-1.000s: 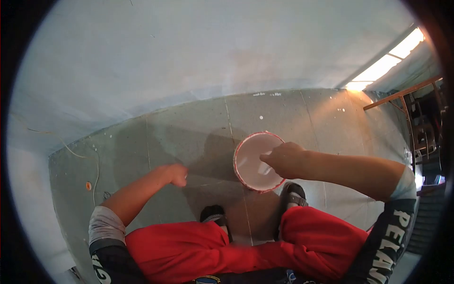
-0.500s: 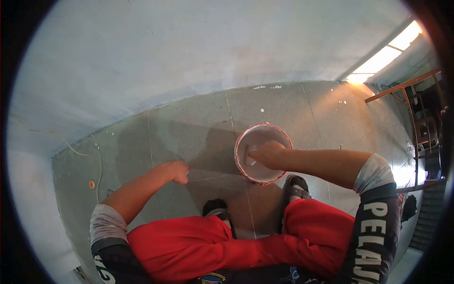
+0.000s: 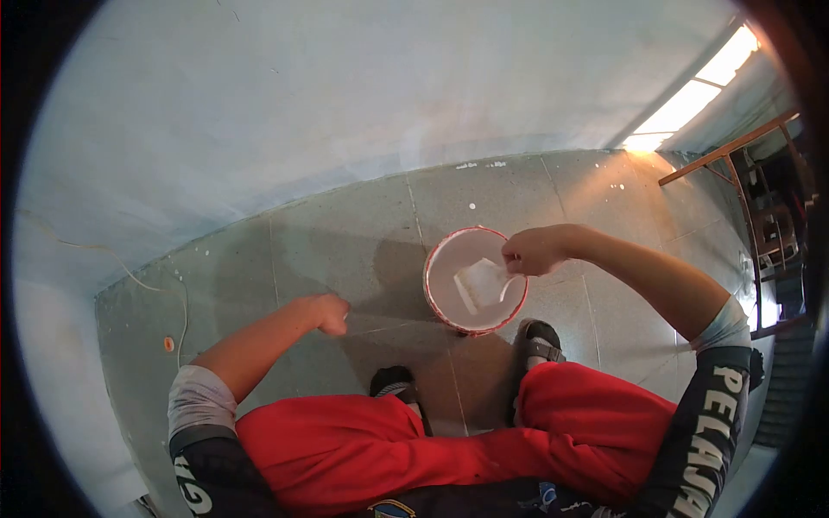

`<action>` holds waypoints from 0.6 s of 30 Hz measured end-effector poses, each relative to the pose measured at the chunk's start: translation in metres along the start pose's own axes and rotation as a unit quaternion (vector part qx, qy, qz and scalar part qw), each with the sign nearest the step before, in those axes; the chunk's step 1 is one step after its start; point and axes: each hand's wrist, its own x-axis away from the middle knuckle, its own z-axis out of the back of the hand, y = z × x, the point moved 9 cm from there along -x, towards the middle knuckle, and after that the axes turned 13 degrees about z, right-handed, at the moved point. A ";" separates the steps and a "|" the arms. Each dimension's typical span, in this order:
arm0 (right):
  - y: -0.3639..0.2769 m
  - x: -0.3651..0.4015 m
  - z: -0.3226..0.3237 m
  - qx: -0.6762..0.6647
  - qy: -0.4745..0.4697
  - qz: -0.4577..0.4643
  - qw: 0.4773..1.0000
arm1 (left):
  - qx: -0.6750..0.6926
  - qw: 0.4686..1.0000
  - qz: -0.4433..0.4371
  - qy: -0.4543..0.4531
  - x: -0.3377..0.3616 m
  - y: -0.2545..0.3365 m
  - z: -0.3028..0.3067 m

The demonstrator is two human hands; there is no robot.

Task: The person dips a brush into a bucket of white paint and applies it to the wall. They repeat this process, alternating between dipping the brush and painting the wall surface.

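Note:
A round bucket with a red, paint-smeared rim stands on the floor in front of my feet, pale inside. My right hand is closed over its right rim, gripping the curved white handle of a pale, squarish tool. The tool's broad part lies within the bucket's mouth, coated white; its exact kind I cannot tell. To the left of the bucket my left hand is held above the floor with curled fingers, which hide whatever is in them.
A pale wall rises just beyond the grey tiled floor, which has white paint spots. A thin cable runs down the left side. At the right stands a brown frame with dark items behind it. My sandalled feet are near the bucket.
My right hand has risen out of the bucket and moved right to its rim, bringing the white tool into clearer view. The left hand has barely shifted.

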 end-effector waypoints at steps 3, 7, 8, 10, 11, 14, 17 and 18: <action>0.010 0.010 0.000 -0.041 0.016 -0.010 0.999 | -0.002 0.999 -0.027 0.033 -0.008 0.011 0.008; 0.025 0.026 0.006 -0.104 0.029 -0.058 0.992 | -0.062 0.995 -0.074 0.010 -0.026 0.028 0.020; 0.033 0.025 0.006 -0.107 0.021 -0.047 0.993 | -0.065 0.997 -0.048 0.010 -0.017 0.030 0.029; 0.005 0.047 0.015 -0.075 0.048 -0.049 0.995 | -0.050 0.997 -0.039 0.047 -0.019 0.028 0.034; 0.001 0.054 0.016 -0.086 0.047 -0.060 0.993 | -0.046 0.997 -0.031 0.045 -0.020 0.027 0.035; -0.001 0.060 0.020 -0.090 0.046 -0.056 0.993 | -0.013 0.997 0.007 0.074 -0.032 0.018 0.037; 0.002 0.063 0.017 -0.092 0.042 -0.047 0.994 | -0.035 0.996 -0.040 0.065 -0.063 0.026 0.028; 0.001 0.062 0.019 -0.094 0.045 -0.043 0.994 | -0.038 0.996 -0.038 0.068 -0.069 0.022 0.030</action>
